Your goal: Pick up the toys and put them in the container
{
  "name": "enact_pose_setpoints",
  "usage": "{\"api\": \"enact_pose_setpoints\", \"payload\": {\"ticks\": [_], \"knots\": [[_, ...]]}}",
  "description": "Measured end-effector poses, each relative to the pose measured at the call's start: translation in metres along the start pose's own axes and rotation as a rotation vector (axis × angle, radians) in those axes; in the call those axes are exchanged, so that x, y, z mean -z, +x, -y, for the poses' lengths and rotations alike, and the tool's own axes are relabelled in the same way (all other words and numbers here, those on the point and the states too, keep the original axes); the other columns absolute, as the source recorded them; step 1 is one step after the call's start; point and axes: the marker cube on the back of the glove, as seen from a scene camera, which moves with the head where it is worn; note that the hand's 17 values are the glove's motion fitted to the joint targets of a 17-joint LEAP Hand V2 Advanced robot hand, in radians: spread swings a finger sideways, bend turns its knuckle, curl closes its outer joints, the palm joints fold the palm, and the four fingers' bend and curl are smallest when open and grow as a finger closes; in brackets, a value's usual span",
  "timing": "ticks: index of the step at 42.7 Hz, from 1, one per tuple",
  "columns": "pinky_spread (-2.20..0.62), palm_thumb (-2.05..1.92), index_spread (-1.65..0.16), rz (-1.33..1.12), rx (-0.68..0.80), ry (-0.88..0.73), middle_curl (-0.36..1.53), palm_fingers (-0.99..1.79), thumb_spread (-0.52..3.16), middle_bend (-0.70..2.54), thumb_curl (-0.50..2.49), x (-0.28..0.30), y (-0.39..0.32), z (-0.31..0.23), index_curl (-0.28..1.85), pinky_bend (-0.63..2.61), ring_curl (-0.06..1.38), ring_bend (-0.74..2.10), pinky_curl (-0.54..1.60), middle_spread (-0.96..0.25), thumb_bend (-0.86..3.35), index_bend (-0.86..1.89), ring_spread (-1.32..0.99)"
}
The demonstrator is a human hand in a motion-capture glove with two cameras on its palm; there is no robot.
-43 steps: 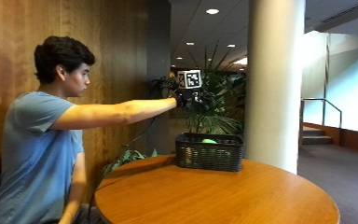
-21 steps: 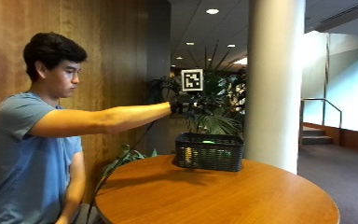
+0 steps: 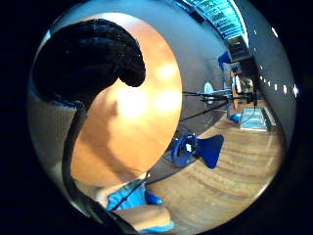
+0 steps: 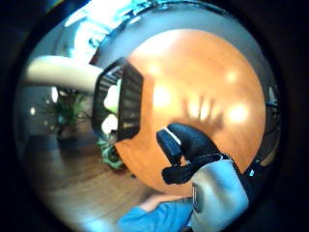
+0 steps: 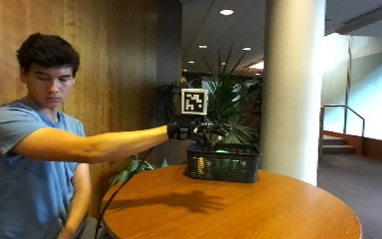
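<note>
Toys [image 4: 111,99] inside basket [image 5: 223,163], plain only from thumb-side view.

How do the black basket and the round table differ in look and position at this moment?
The basket is black, boxy and woven with open gaps that let pale and green toys show through; the table is orange-brown wood, round and smooth, with a glossy top. The basket stands near the table's far edge, while the table carries it. The gloved right hand hovers just above the basket's near rim, well above the tabletop. Neither is touched by the hand.

Light blue short-sleeved T-shirt [image 5: 9,164]; black glove with grey cuff on right hand [image 5: 192,131].
</note>
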Motion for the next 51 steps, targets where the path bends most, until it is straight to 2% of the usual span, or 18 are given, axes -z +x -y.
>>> {"api": "enact_pose_setpoints", "payload": {"ticks": [3, 14, 18, 22, 26, 31, 36, 41, 48, 51], "knots": [[0.03, 0.10, -0.27, 0.014, -0.057, -0.004, 0.23, -0.23, 1.17, 0.11, 0.32, -0.003, 0.004, -0.001, 0.17, 1.44, 0.30, 0.28, 0.33, 0.11, -0.02, 0.09, 0.07], [0.03, 0.11, -0.27, 0.011, -0.010, 0.001, 0.21, -0.22, 1.18, 0.11, 0.30, -0.013, 0.022, -0.010, 0.16, 1.42, 0.31, 0.27, 0.33, 0.12, -0.02, 0.09, 0.07], [0.03, 0.11, -0.27, 0.001, -0.062, -0.003, 0.20, -0.22, 1.18, 0.12, 0.30, -0.014, 0.026, -0.011, 0.16, 1.42, 0.31, 0.26, 0.33, 0.12, -0.02, 0.09, 0.07], [0.03, 0.11, -0.27, 0.015, -0.017, -0.006, 0.20, -0.22, 1.18, 0.12, 0.30, -0.016, 0.030, -0.015, 0.16, 1.42, 0.32, 0.26, 0.33, 0.11, -0.02, 0.09, 0.07], [0.03, 0.11, -0.27, 0.040, -0.045, -0.007, 0.20, -0.22, 1.18, 0.12, 0.29, -0.017, 0.027, -0.015, 0.16, 1.42, 0.32, 0.26, 0.33, 0.11, -0.01, 0.08, 0.07], [0.03, 0.11, -0.26, 0.088, -0.003, -0.011, 0.19, -0.22, 1.19, 0.12, 0.29, -0.018, 0.022, -0.021, 0.15, 1.41, 0.32, 0.26, 0.33, 0.12, -0.02, 0.08, 0.07], [0.03, 0.12, -0.26, 0.010, 0.137, -0.006, 0.19, -0.22, 1.19, 0.12, 0.29, -0.025, 0.032, -0.030, 0.15, 1.41, 0.32, 0.25, 0.33, 0.11, -0.01, 0.09, 0.07], [0.02, 0.11, -0.26, 0.031, -0.054, -0.010, 0.19, -0.22, 1.19, 0.12, 0.28, -0.027, 0.036, -0.025, 0.15, 1.41, 0.33, 0.25, 0.33, 0.12, -0.02, 0.09, 0.07], [0.02, 0.10, -0.26, 0.012, -0.098, -0.018, 0.19, -0.21, 1.20, 0.12, 0.28, -0.030, 0.044, -0.027, 0.15, 1.40, 0.33, 0.25, 0.33, 0.11, -0.02, 0.09, 0.07], [0.02, 0.10, -0.26, 0.001, -0.072, -0.018, 0.19, -0.21, 1.20, 0.12, 0.28, -0.030, 0.041, -0.029, 0.15, 1.40, 0.34, 0.25, 0.33, 0.11, -0.02, 0.09, 0.07]]}}
